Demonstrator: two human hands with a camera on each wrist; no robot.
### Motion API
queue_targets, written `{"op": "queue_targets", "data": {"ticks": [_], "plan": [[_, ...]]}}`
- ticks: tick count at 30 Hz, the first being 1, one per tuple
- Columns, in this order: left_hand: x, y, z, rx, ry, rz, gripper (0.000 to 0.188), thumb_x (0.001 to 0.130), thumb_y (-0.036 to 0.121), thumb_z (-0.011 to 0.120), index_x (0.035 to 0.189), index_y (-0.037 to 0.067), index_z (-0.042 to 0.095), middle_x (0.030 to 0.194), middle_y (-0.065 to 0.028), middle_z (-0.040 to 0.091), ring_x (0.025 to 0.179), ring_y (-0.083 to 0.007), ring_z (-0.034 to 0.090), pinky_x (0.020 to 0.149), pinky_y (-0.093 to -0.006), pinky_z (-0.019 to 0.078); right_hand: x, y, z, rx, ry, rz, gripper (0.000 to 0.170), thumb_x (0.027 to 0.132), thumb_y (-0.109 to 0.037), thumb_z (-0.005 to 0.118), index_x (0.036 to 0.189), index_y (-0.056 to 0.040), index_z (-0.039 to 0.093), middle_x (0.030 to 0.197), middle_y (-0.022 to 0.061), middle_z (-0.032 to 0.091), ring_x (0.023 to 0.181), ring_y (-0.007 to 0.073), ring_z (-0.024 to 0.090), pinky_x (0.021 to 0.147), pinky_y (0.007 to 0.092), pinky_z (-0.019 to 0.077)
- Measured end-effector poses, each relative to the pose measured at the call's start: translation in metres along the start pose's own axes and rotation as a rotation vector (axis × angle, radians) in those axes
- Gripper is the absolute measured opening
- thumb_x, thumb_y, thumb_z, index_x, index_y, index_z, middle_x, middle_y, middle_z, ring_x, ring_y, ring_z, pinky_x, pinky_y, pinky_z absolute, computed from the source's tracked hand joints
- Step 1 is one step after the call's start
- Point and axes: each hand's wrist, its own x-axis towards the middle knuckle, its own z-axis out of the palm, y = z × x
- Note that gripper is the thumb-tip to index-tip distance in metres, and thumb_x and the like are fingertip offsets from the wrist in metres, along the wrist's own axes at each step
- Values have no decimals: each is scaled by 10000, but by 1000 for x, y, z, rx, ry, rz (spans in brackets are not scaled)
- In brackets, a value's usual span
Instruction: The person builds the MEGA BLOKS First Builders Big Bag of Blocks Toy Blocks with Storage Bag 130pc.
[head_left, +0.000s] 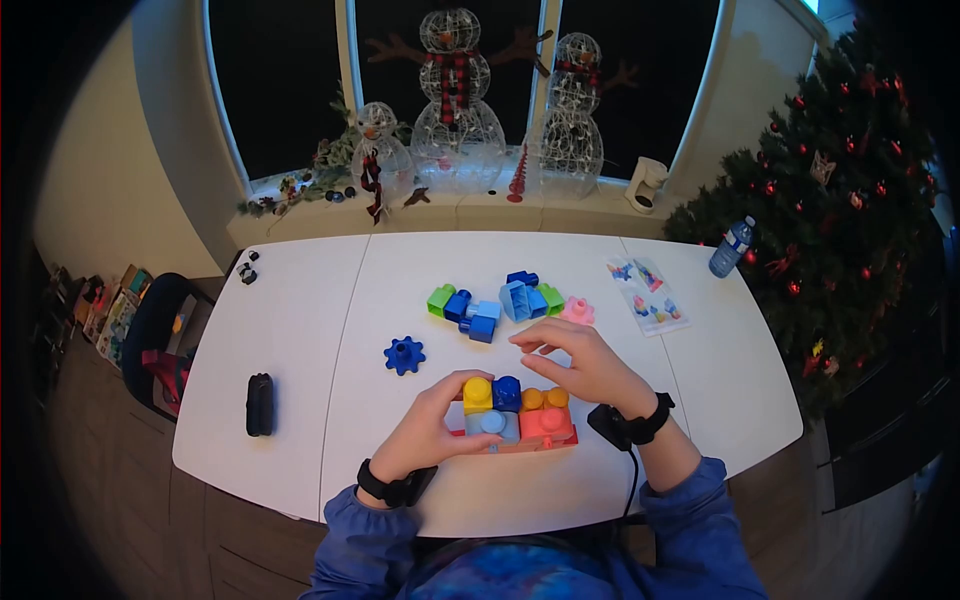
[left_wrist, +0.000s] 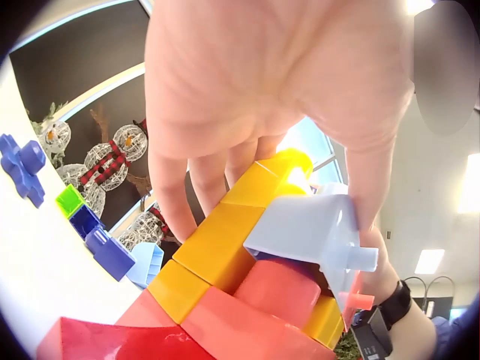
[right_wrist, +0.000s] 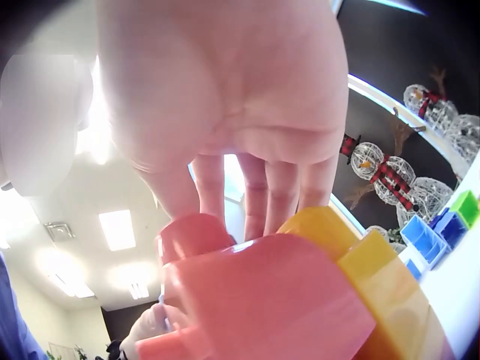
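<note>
A build of toy building blocks stands on the table near its front edge, with yellow, orange, dark blue, light blue and coral-red blocks. My left hand holds its left side, thumb against the light blue block and fingers along the yellow and orange blocks at the back. Above the build's back right, my right hand is raised with its fingers stretched and holding nothing. In the right wrist view, the coral block and an orange block fill the space below those fingers.
Behind the build lie loose blue and green blocks, a pink gear piece and a blue gear piece. A picture sheet and a water bottle are at back right. Left is a black case. A cable hangs from the right wrist.
</note>
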Motion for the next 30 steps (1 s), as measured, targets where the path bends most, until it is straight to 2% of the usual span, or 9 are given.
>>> {"op": "queue_targets", "data": {"ticks": [4, 7, 10, 16, 19, 22, 25, 28, 30], "plan": [[0, -2, 1, -18, -2, -1, 707, 790, 205, 903, 1382, 17, 564, 1317, -176, 665, 1215, -291, 659, 1081, -383, 498, 34, 42, 5, -186, -56, 49, 257, 930, -175, 755, 1145, -38, 720, 1062, 134, 711, 1005, 305, 700, 869, 396, 560], [0, -4, 0, -33, -2, 19, 692, 794, 204, 898, 1374, 18, 570, 1320, -174, 662, 1216, -296, 656, 1081, -380, 493, 59, 73, 17, -375, -187, -50, 216, 921, -176, 757, 1095, -53, 723, 1024, 133, 692, 983, 322, 686, 865, 417, 556], [0, -3, -1, -7, -10, 21, 686, 795, 205, 899, 1372, 23, 575, 1324, -170, 660, 1218, -301, 654, 1079, -378, 490, 76, 90, 38, -419, -241, -18, 231, 869, -164, 763, 1072, -65, 718, 1086, 148, 696, 1013, 368, 674, 894, 467, 545], [-1, -2, 0, -16, 6, 26, 687, 793, 191, 902, 1375, 29, 574, 1326, -165, 658, 1218, -307, 651, 1075, -375, 491, 92, 107, 52, -519, -300, 32, 366, 827, -172, 793, 1158, -73, 673, 1116, 155, 696, 1080, 367, 671, 918, 464, 548], [-1, -2, 0, -30, -3, 19, 686, 792, 185, 903, 1373, 28, 574, 1329, -166, 657, 1222, -306, 649, 1074, -373, 491, 93, 109, 49, -488, -321, 87, 478, 798, -177, 804, 1235, -68, 643, 1161, 194, 682, 1112, 374, 665, 922, 466, 547], [-1, -4, 1, -31, 5, 33, 683, 792, 185, 905, 1369, 29, 574, 1329, -166, 656, 1220, -305, 650, 1075, -375, 494, 82, 89, 32, -347, -178, 121, 543, 787, -163, 797, 1285, -42, 620, 1127, 211, 671, 1083, 369, 672, 923, 434, 555], [-1, -3, 1, -38, -1, 28, 683, 789, 190, 906, 1365, 29, 576, 1330, -168, 656, 1223, -309, 651, 1076, -379, 496, 63, 53, 5, -222, -74, 178, 498, 813, -101, 788, 1275, -12, 624, 1016, 125, 665, 981, 232, 695, 834, 362, 587], [0, -4, 0, -15, 2, 51, 683, 786, 193, 908, 1363, 30, 579, 1336, -171, 655, 1223, -317, 654, 1078, -382, 497, 31, 29, -16, -50, -61, 230, 495, 809, -60, 795, 1263, 16, 613, 1143, 147, 677, 1083, 234, 693, 925, 346, 594], [0, -4, 0, -10, 2, 46, 684, 788, 196, 906, 1365, 30, 578, 1337, -171, 656, 1222, -320, 656, 1078, -382, 498, 4, 18, -21, 101, -18, 236, 485, 809, -33, 803, 1256, 10, 621, 1160, 126, 693, 1075, 206, 707, 929, 342, 599]]}}
